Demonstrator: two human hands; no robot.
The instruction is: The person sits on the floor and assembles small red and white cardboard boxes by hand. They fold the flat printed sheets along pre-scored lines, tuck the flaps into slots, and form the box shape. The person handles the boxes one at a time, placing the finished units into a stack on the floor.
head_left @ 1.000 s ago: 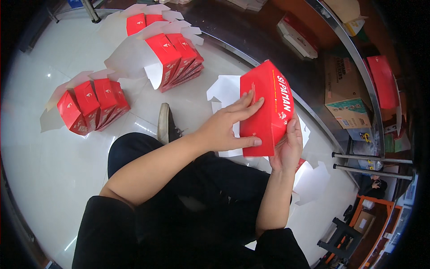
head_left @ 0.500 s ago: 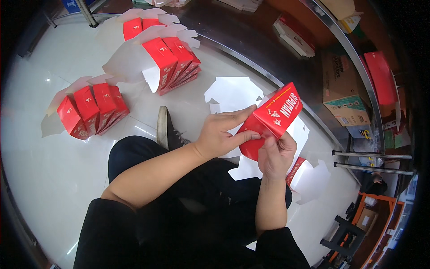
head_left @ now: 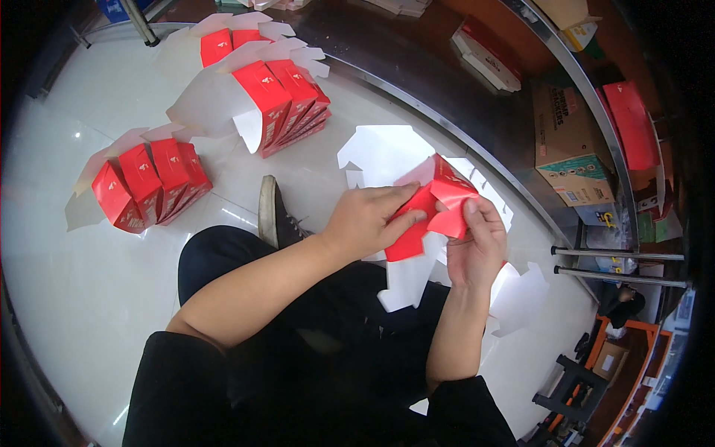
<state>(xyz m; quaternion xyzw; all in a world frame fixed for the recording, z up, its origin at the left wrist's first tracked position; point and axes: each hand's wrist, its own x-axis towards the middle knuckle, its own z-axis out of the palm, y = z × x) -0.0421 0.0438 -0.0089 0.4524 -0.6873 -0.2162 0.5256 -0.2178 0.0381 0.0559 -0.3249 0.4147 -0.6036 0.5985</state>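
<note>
A partly folded red and white cardboard food box (head_left: 410, 242) is held between my hands above my lap. My left hand (head_left: 372, 217) grips its left side, with the thumb on the red face and the fingers behind. My right hand (head_left: 479, 238) pinches a red flap at the right of the box, bending it. White inner flaps stick out below. Just beyond lies a flat white box blank (head_left: 391, 149) on the floor, and another open box (head_left: 518, 298) rests right of my right wrist.
Nested red boxes stand on the floor at left (head_left: 153, 179) and farther back (head_left: 279, 104); more red boxes (head_left: 223, 45) sit behind. A metal-edged shelf with a brown carton (head_left: 570, 141) curves along the right. My shoe (head_left: 272, 212) is near the middle.
The box has been turned so its printed panel no longer faces up. My right hand has moved slightly right and up, now pinching a flap; my left hand has barely moved.
</note>
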